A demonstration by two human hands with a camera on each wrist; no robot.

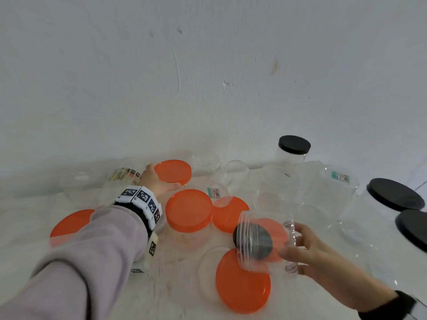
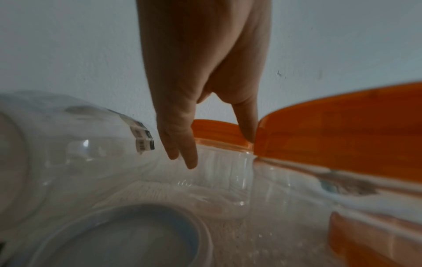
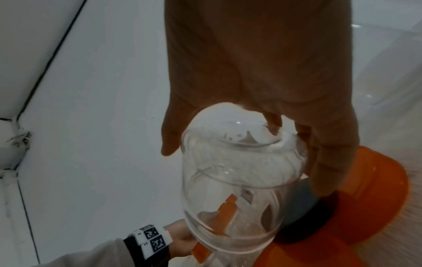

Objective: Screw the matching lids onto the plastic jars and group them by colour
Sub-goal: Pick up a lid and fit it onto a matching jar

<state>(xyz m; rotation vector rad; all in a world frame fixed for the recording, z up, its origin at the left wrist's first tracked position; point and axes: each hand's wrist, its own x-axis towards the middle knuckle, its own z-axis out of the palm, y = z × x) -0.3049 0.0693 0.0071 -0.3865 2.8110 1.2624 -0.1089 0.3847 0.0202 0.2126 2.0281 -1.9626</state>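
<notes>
My left hand [image 1: 159,180] reaches to the back and holds the rim of an orange lid [image 1: 173,171] between thumb and fingers; the left wrist view shows this lid [image 2: 219,131] sitting on a clear jar, with the fingers [image 2: 180,144] running down its side. My right hand [image 1: 298,248] grips a clear lidless jar [image 1: 265,241] by its base, tipped on its side with the mouth facing left. Behind that jar a black lid [image 1: 254,241] lies on an orange lid [image 3: 365,198]. The right wrist view shows the held jar [image 3: 233,171] from its base.
Orange-lidded jars stand mid-table [image 1: 189,210], [image 1: 230,213], near front [image 1: 242,280] and left under my sleeve [image 1: 71,222]. Black-lidded jars [image 1: 294,145], [image 1: 395,194], [image 1: 413,229] group at the right. Several open clear jars [image 1: 277,188] crowd the back by the white wall.
</notes>
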